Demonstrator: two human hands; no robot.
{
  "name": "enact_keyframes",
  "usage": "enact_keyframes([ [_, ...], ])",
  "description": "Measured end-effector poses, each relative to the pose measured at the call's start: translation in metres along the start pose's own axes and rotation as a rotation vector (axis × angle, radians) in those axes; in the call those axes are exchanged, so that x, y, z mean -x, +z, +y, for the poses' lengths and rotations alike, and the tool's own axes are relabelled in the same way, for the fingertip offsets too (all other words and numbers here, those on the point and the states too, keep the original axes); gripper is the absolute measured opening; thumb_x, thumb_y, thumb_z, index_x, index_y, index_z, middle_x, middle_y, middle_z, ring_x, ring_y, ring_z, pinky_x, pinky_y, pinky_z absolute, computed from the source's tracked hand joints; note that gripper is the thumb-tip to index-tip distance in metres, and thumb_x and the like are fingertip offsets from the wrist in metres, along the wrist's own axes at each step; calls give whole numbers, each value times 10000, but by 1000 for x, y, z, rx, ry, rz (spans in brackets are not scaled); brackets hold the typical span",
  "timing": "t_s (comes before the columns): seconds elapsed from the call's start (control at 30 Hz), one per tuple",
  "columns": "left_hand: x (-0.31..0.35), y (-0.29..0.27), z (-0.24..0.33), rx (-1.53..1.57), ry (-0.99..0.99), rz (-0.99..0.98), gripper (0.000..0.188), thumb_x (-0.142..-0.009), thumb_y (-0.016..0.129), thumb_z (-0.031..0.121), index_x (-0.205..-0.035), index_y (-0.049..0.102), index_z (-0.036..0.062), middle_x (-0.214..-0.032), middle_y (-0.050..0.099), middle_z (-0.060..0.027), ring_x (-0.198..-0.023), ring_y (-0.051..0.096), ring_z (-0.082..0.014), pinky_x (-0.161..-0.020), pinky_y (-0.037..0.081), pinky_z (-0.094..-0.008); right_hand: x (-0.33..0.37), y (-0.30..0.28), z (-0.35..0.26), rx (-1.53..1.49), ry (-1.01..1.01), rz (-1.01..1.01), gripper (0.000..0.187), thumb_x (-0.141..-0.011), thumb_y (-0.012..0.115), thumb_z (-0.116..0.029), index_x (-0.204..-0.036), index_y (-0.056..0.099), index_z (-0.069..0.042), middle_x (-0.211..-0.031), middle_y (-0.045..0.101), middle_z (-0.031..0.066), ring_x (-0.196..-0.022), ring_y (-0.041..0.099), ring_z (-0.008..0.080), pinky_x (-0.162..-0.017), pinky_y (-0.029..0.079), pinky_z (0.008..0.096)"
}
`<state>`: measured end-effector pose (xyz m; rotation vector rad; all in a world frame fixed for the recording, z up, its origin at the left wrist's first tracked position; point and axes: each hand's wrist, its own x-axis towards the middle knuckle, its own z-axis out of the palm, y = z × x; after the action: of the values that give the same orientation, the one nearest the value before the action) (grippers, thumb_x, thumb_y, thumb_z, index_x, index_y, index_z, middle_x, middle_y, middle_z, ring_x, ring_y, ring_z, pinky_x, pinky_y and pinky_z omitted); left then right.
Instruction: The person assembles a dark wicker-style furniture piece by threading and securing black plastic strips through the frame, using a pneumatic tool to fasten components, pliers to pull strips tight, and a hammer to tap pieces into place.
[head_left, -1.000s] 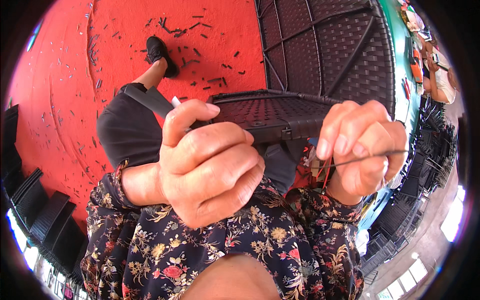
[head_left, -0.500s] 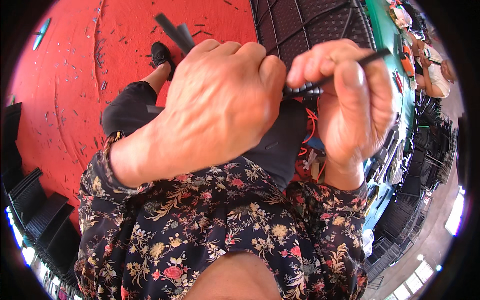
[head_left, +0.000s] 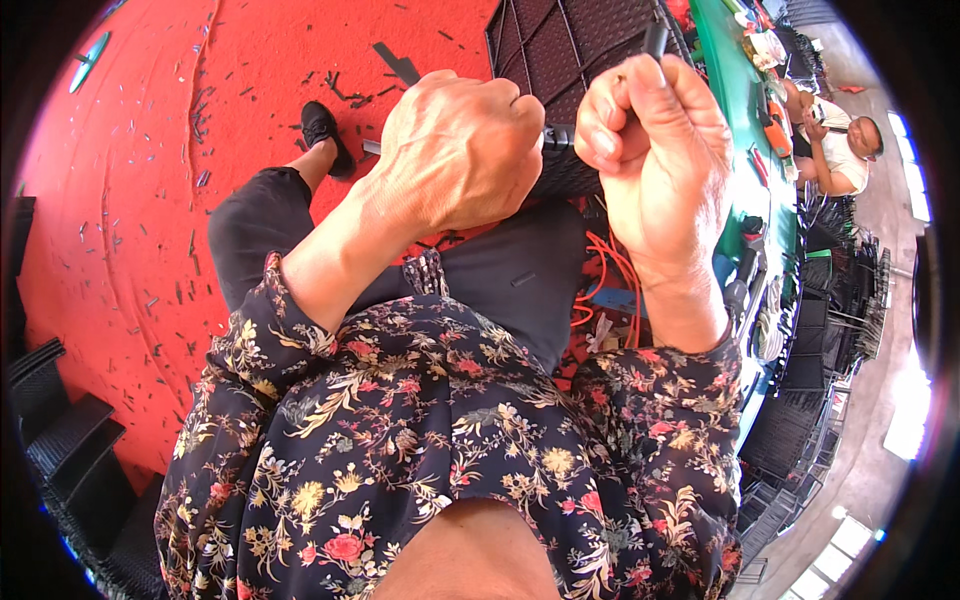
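Note:
My left hand [head_left: 465, 150] is closed in a fist, its back toward me. A flat black strip [head_left: 397, 63] sticks out past its knuckles, and a short grey end shows below by the wrist. A greyish bar-like piece [head_left: 558, 137] shows between the two hands; what it belongs to is hidden. My right hand [head_left: 665, 165] is raised, thumb and fingers pinched on a black strip end [head_left: 655, 40] that points up. Just beyond both hands stands a dark woven panel [head_left: 590, 50] with black frame bars.
Black scraps litter the red floor covering [head_left: 130, 200]. Orange cord [head_left: 612, 270] lies below my right hand. On the right runs a green-topped table [head_left: 722, 40] with tools on it. A co-worker [head_left: 838, 150] sits beyond it. Dark woven pieces [head_left: 70, 420] stand at lower left.
My hands have moved apart slightly. The right hand has turned upward, and the strip end in it now points up instead of rightward. The left fist has shifted a little.

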<state>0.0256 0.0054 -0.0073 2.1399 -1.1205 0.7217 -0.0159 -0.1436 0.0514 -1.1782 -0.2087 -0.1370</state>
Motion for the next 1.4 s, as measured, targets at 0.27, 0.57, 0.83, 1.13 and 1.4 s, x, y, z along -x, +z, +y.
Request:
enact_keyframes([
  [0.27, 2, -10, 1, -32, -16, -63, 134, -728, 640, 137, -742, 535, 55, -665, 509, -94, -608, 543, -316, -575, 434, -419, -47, 13, 2, 265, 163, -53, 255, -958, 537, -136, -725, 526, -34, -637, 566, 61, -516, 516, 123, -464, 401, 231],
  [0.57, 7, -10, 0, 83, 18, 12, 156, -709, 632, 56, -861, 602, 35, -734, 574, -107, -631, 566, -310, -577, 452, -403, -93, -17, 52, 869, 214, -183, 302, -895, 592, -134, -623, 545, -13, -545, 552, 45, -476, 549, 126, -463, 456, 286],
  [0.83, 8, -20, 1, 105, 52, -57, 271, -730, 623, 1, -995, 642, 57, -709, 518, -85, -626, 557, -284, -556, 440, -400, -97, -32, 63, 1332, 264, -304, 278, -815, 666, -230, -645, 597, -21, -580, 561, 145, -550, 577, 226, -554, 457, 383],
  [1.13, 10, -17, -7, 151, -10, -159, 337, -741, 662, -7, -1067, 654, 82, -736, 536, -99, -681, 594, -300, -593, 488, -388, -95, -36, 42, 1339, 53, -391, 218, -806, 654, -189, -896, 648, 10, -782, 646, 179, -681, 655, 262, -634, 516, 371],
  [1.4, 12, -18, -12, 163, -11, -149, 337, -747, 661, 6, -1074, 657, 86, -736, 529, -99, -680, 592, -296, -583, 486, -380, -86, -63, 32, 1071, 258, -880, 293, -779, 705, -161, -1032, 685, -14, -920, 654, 58, -864, 615, 144, -797, 479, 268],
])
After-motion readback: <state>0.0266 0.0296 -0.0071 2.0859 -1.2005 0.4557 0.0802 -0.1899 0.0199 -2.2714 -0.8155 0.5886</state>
